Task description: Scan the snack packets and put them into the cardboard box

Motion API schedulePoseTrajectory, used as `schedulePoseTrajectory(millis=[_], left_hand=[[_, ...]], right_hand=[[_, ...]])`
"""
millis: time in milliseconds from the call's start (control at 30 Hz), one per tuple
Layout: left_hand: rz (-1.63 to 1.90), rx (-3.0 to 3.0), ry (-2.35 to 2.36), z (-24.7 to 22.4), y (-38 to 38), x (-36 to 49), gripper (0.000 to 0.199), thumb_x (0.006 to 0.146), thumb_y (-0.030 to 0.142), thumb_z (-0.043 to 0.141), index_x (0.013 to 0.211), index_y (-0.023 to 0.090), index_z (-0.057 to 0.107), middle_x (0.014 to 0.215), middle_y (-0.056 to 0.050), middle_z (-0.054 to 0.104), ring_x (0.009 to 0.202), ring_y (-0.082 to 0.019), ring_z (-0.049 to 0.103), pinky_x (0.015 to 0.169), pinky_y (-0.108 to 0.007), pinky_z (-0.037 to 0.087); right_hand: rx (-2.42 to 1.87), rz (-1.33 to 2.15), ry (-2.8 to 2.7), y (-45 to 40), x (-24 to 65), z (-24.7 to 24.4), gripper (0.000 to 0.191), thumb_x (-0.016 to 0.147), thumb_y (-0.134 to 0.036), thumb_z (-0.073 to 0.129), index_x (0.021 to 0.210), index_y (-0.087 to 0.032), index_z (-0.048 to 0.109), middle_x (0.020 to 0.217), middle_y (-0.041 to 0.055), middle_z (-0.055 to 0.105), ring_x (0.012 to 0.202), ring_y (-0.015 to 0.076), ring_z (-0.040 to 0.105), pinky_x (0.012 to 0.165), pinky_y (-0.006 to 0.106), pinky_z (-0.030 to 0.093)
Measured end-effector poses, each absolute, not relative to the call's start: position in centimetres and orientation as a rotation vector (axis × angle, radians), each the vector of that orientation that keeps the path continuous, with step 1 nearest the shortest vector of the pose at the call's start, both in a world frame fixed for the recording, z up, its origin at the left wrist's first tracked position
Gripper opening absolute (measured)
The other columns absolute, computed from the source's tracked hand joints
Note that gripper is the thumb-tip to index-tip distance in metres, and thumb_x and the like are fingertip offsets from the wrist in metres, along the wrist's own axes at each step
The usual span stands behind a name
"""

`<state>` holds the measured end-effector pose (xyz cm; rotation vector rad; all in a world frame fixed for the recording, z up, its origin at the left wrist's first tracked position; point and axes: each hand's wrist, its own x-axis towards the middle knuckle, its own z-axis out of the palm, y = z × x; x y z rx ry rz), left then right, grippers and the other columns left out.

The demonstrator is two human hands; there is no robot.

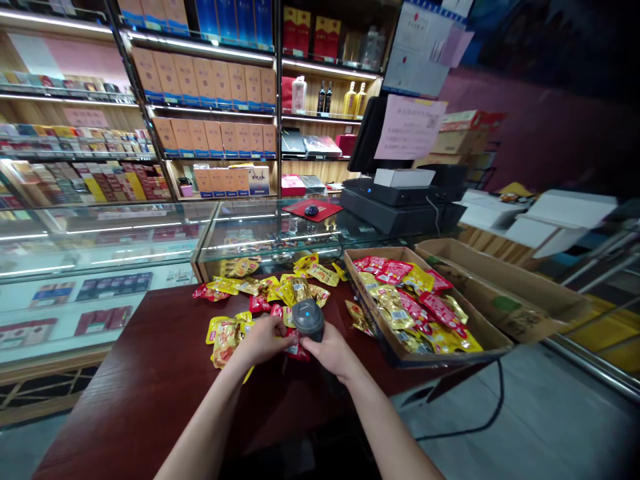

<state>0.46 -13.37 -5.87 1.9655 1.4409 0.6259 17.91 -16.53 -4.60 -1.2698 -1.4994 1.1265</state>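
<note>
My right hand (332,351) is wrapped around the handle of a dark grey handheld barcode scanner (307,316), whose rounded head faces up and away from me. Close beside it, my left hand (266,339) pinches the edge of a small red snack packet (299,351), partly covered by the fingers and the scanner. Several yellow, gold and red snack packets (227,339) lie loose on the dark red wooden table (145,373), left of my left hand and beyond both hands. One gold packet (358,316) rests against the cardboard box on the right.
An open cardboard box (453,358) holds many similar packets, with another open carton (530,307) behind it. Past the table stand glass display counters (165,223), a mouse (311,211) on a red mat, and a cash register (400,200). A black cable (493,417) loops over the floor.
</note>
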Motion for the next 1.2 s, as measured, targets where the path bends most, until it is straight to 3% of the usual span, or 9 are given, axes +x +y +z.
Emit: schedulePoseTrajectory(millis=[167, 367, 533, 700, 767, 967, 1200], left_hand=[[0.821, 1.473, 1.239, -4.5, -12.9, 0.7, 0.04, 0.057, 0.048, 0.075, 0.064, 0.018, 0.049, 0.052, 0.005, 0.05, 0.049, -0.01, 0.047, 0.048, -0.02, 0.031], [0.863, 1.284, 1.028, -1.9, -12.1, 0.6, 0.039, 0.055, 0.039, 0.08, 0.082, 0.017, 0.064, 0.075, -0.002, 0.065, 0.068, -0.014, 0.06, 0.061, -0.023, 0.044], [0.814, 1.261, 1.047, -0.9, -10.8, 0.3, 0.032, 0.056, 0.036, 0.079, 0.077, 0.016, 0.067, 0.07, -0.001, 0.066, 0.056, -0.009, 0.056, 0.048, -0.018, 0.04], [0.904, 1.126, 0.991, -1.4, -8.7, -0.1, 0.043, 0.053, 0.029, 0.083, 0.09, 0.017, 0.066, 0.08, -0.002, 0.068, 0.055, -0.008, 0.059, 0.046, -0.017, 0.042], [0.965, 1.052, 0.998, -1.3, -7.8, -0.3, 0.046, 0.051, 0.026, 0.084, 0.093, 0.017, 0.065, 0.082, -0.003, 0.069, 0.057, -0.01, 0.06, 0.048, -0.018, 0.045], [1.048, 1.054, 1.051, -0.2, -5.0, -0.8, 0.047, 0.048, 0.024, 0.085, 0.09, 0.016, 0.065, 0.084, -0.005, 0.069, 0.062, -0.012, 0.063, 0.047, -0.018, 0.045], [1.05, 1.038, 1.06, -0.1, -3.8, -0.8, 0.051, 0.046, 0.022, 0.086, 0.091, 0.017, 0.063, 0.084, -0.003, 0.07, 0.068, -0.014, 0.065, 0.056, -0.022, 0.049]], right_hand=[[-1.296, 1.023, -1.399, -16.3, 17.6, -2.4, 0.023, 0.066, -0.023, 0.062, 0.086, -0.015, 0.069, 0.084, 0.0052, 0.072, 0.08, 0.0216, 0.064, 0.076, 0.033, 0.049], [-1.191, 0.872, -1.455, -15.7, 17.4, -1.0, 0.027, 0.07, -0.024, 0.061, 0.095, -0.016, 0.066, 0.092, 0.0055, 0.071, 0.085, 0.0215, 0.065, 0.081, 0.033, 0.048], [-1.162, 0.81, -1.509, -15.8, 17.2, -0.6, 0.027, 0.071, -0.024, 0.061, 0.096, -0.016, 0.065, 0.096, 0.0068, 0.071, 0.09, 0.0221, 0.064, 0.084, 0.033, 0.048], [-1.166, 0.843, -1.46, -17.0, 16.9, -0.1, 0.028, 0.069, -0.024, 0.062, 0.096, -0.015, 0.065, 0.095, 0.0075, 0.07, 0.089, 0.0232, 0.064, 0.083, 0.034, 0.049], [-1.155, 0.901, -1.437, -17.8, 16.7, -0.4, 0.026, 0.069, -0.025, 0.062, 0.093, -0.016, 0.064, 0.093, 0.0075, 0.07, 0.086, 0.0235, 0.065, 0.079, 0.034, 0.051], [-1.171, 1.286, -1.32, -19.7, 15.5, -3.0, 0.022, 0.071, -0.036, 0.062, 0.083, -0.018, 0.058, 0.067, 0.0053, 0.067, 0.053, 0.0205, 0.063, 0.045, 0.029, 0.049], [-1.194, 1.124, -1.449, -20.5, 15.2, -3.0, 0.019, 0.07, -0.036, 0.062, 0.078, -0.018, 0.062, 0.058, 0.0021, 0.065, 0.058, 0.0186, 0.062, 0.055, 0.027, 0.049]])
